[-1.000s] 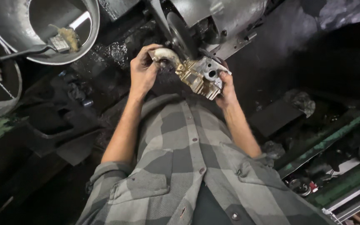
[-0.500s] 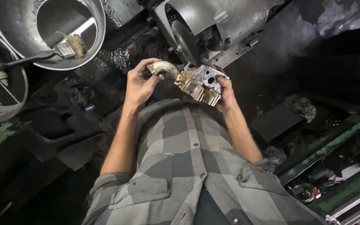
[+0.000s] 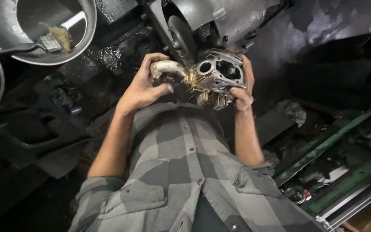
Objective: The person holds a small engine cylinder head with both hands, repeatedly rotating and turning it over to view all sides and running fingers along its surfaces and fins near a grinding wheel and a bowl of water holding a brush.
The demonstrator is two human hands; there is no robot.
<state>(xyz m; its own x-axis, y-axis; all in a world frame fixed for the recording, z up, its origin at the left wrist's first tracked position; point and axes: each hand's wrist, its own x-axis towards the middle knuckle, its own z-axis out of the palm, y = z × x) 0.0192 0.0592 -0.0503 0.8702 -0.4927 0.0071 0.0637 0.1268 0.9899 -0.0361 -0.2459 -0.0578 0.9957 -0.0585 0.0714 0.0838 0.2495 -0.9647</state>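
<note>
Both my hands hold a small finned metal engine part point(image 3: 216, 76), grey on top with brass-coloured fins below, in front of my chest. My left hand point(image 3: 139, 89) is shut on the curved metal pipe point(image 3: 168, 67) that sticks out of the part's left side. My right hand point(image 3: 242, 91) grips the part's right side, with the thumb against the fins. The part's top face with two openings is turned toward me. It sits just below a dark wheel point(image 3: 180, 38) on a grey machine point(image 3: 232, 17).
A grey metal bowl point(image 3: 89, 36) at the upper left holds a paintbrush point(image 3: 50, 43) with dirty bristles. Dark, oily surfaces and scrap lie at the left. Green metal rails point(image 3: 336, 141) and small parts lie at the lower right. My checked shirt fills the bottom.
The part has been tilted so that its open top face shows more. My hands have shifted slightly nearer to the machine's wheel, both keeping their grip.
</note>
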